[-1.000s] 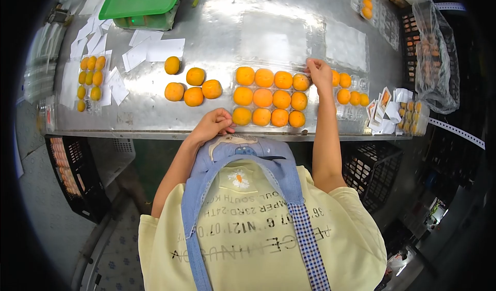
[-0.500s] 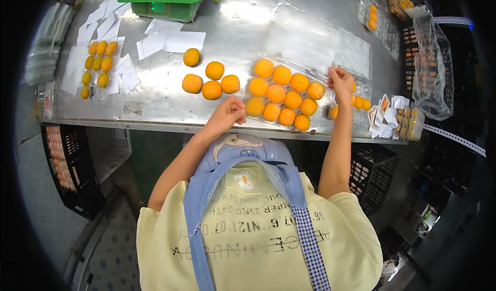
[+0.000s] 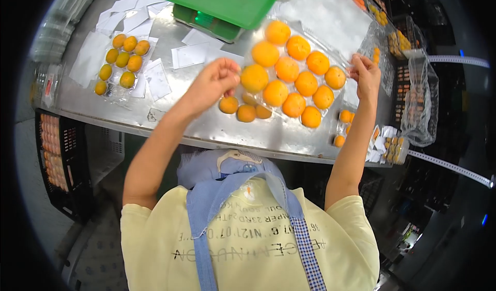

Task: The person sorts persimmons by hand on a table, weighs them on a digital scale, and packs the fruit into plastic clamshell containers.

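Note:
A clear plastic tray with rows of orange fruit (image 3: 287,69) hangs tilted above the metal table (image 3: 178,129). My left hand (image 3: 216,80) pinches its left edge, fingers closed. At the tray's right edge my right hand (image 3: 365,76) grips the clear plastic between thumb and fingers. Beneath the tray's lower left part lie several loose fruits (image 3: 246,113), some of them partly hidden by it. Just behind the tray stands a scale with a green top (image 3: 223,1), its green display lit.
At the left, another clear tray with fruit (image 3: 122,59) lies beside white paper slips (image 3: 156,79). More fruit packs and papers (image 3: 378,145) are at the right. Below the table's left edge stands a black crate (image 3: 62,162). A plastic-wrapped crate (image 3: 419,100) is at far right.
Both hands have lifted the fruit tray off the table and brought it toward the green scale. The view has shifted, so the scale appears nearer. The loose fruits are now partly covered.

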{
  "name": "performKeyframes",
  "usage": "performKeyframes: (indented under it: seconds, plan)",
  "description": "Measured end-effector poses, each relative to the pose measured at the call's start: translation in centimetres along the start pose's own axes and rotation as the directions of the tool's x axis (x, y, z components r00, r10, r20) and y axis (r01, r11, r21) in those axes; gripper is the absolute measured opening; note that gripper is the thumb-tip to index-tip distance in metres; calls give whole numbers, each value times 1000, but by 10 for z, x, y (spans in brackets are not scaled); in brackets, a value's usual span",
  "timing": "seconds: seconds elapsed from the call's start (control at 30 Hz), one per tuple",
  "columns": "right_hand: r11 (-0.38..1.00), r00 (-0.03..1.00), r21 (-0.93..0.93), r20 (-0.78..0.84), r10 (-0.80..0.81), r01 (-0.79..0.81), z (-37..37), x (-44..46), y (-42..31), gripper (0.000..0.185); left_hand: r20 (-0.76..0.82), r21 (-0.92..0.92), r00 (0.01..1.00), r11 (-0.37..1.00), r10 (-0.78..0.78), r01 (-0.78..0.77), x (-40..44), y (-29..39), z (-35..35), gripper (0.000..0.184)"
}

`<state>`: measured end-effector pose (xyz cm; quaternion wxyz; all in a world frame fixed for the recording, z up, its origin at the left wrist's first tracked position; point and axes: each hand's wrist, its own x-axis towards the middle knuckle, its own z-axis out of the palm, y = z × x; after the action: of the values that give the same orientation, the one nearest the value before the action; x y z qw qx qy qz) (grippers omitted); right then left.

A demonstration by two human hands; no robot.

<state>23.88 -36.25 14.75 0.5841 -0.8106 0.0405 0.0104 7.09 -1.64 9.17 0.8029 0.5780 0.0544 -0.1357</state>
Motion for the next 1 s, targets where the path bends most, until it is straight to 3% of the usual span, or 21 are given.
performKeyframes:
  seconds: [0.2,0.3,0.37,0.43,0.53,0.7,0.8,0.9,1.0]
  plan:
    - [998,996,62,86,-12,6,103,79,-40,27,-117,153,989,985,95,-77,43,70,-98,21]
    - [997,992,68,127,12,-21,154,116,-46,22,-94,246,993,968,72,-47,77,93,-157,13]
    - [998,984,57,175,16,-26,178,144,-44,21,-49,241,984,958,173,-157,111,89,-192,16]
    - [999,981,24,191,41,-46,200,171,-41,20,-183,300,974,951,137,-78,123,104,-205,15]
    - [996,984,-47,158,87,-81,227,188,-49,24,-264,224,964,974,44,17,152,100,-229,14]
    - [987,980,-129,167,113,-92,238,220,-48,28,-256,145,966,989,33,4,172,92,-242,13]
    - [981,978,-175,172,120,-90,234,233,-53,27,-200,-6,979,1000,25,-27,173,90,-240,13]
    - [982,979,-183,185,87,-52,226,223,-72,25,-195,33,980,999,42,-36,157,101,-228,14]
    - [986,986,-162,156,58,-32,201,208,-77,24,-214,-57,972,992,99,-113,137,96,-201,13]
